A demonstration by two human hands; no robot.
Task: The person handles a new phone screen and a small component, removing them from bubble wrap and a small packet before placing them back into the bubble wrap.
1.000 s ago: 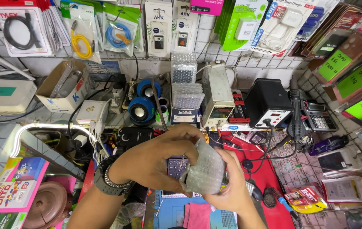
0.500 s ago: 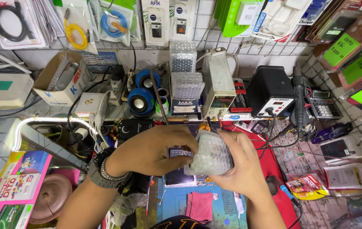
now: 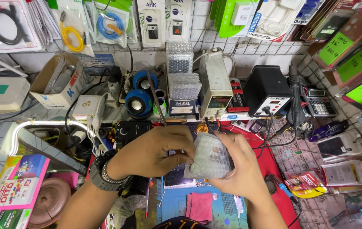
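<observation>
both hands work a small bubble wrap pouch (image 3: 209, 156) held above the blue work mat (image 3: 176, 203), mid-bench. right hand (image 3: 236, 169) cups the pouch from behind and below, fingers closed round it. left hand (image 3: 157, 150) pinches its left edge, thumb and fingers together at the opening. judged from this: the pouch is in hand and being opened or emptied, but nothing has clearly come out yet; whatever is inside cannot be made out through the wrap. a dark flat device (image 3: 176, 176) lies on the mat just under the hands, mostly covered by them, so its kind is unclear. a pink cloth (image 3: 200, 206) sits nearer the person. left fingertips are hidden behind the pouch edge, and the wristwatch (image 3: 100, 174) covers the left wrist
</observation>
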